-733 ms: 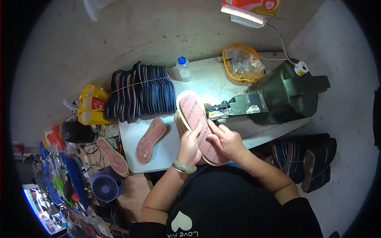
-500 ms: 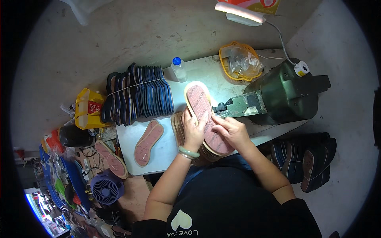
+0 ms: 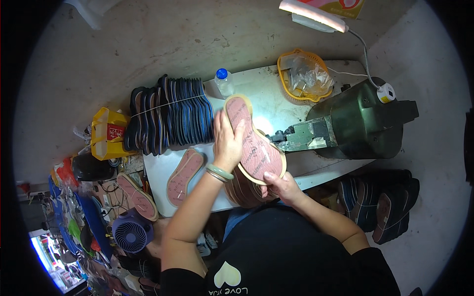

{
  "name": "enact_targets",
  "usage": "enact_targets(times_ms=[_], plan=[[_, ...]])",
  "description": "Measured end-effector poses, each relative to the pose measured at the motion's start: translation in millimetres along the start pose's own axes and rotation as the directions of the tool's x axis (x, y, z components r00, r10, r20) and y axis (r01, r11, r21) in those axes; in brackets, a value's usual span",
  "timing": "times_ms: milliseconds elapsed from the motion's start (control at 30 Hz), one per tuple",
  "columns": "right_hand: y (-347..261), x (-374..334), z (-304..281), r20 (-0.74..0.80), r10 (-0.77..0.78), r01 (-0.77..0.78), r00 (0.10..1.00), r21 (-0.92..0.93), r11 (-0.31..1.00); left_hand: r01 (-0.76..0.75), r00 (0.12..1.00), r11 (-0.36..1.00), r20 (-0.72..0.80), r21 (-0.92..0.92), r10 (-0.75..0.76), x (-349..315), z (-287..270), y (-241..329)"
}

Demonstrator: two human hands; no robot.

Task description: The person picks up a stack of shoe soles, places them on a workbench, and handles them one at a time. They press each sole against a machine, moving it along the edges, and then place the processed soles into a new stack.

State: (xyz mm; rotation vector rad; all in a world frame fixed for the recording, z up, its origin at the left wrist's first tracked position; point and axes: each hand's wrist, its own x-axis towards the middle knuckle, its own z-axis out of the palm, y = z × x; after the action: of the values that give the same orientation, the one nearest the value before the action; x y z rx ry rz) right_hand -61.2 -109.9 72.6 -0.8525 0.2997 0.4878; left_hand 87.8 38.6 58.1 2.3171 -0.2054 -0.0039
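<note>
Over the table I hold a pink insole (image 3: 253, 148) with a pale cream border, its narrow end away from me and its wide end near me. My left hand (image 3: 228, 145), a bangle at its wrist, grips the insole's left edge, thumb over the top and fingers fairly straight. At the wide end, my right hand (image 3: 282, 188) pinches the rim with the thumb on top. Just right of the insole is the narrow arm of a green machine (image 3: 306, 134). Below the insole, partly hidden, lies a stack of brown insoles (image 3: 242, 190).
Tied dark insoles (image 3: 170, 116) stand at the back left beside a blue-capped bottle (image 3: 224, 84). Loose pink insoles (image 3: 183, 177) lie left on the white table (image 3: 163, 202). A yellow basket (image 3: 284, 81) holds plastic bags. A lamp (image 3: 313, 15) hangs above; a fan (image 3: 132, 233) stands lower left.
The insole has turned, its wide end now beside the machine arm. My right hand has moved down to the near end; my left hand has shifted slightly left and up.
</note>
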Motion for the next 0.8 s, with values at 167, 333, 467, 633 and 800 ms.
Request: enact_targets(times_ms=[167, 333, 467, 633, 800], plan=[[-13.6, 12.5, 5.8, -0.108, 0.037, -0.038, 0.993, -0.009, 0.999, -0.474, 0.492, 0.879, 0.843, 0.050, 0.217, 54.5, -44.4, 40.4], [-16.8, 27.1, 2.1, -0.195, -0.047, 0.034, 0.980, -0.067, 0.997, -0.293, 0.448, 0.955, 0.888, 0.035, 0.105, 64.4, -45.3, 40.2], [-31.7, 30.5, 3.4, -0.213, 0.002, -0.041, 0.977, -0.178, 0.983, -0.090, 0.579, 0.996, 0.813, -0.017, 0.066, 50.2, -47.0, 22.4], [-36.5, 39.4, -6.5, -0.234, -0.015, -0.034, 0.972, -0.204, 0.978, 0.090, 0.729, 0.996, 0.682, -0.002, -0.065, 19.9, -45.3, 17.0], [-31.6, 47.0, -12.5, -0.257, -0.084, 0.006, 0.963, -0.291, 0.957, 0.181, 0.831, 0.983, 0.535, -0.003, -0.151, -2.3, -40.9, 21.9]])
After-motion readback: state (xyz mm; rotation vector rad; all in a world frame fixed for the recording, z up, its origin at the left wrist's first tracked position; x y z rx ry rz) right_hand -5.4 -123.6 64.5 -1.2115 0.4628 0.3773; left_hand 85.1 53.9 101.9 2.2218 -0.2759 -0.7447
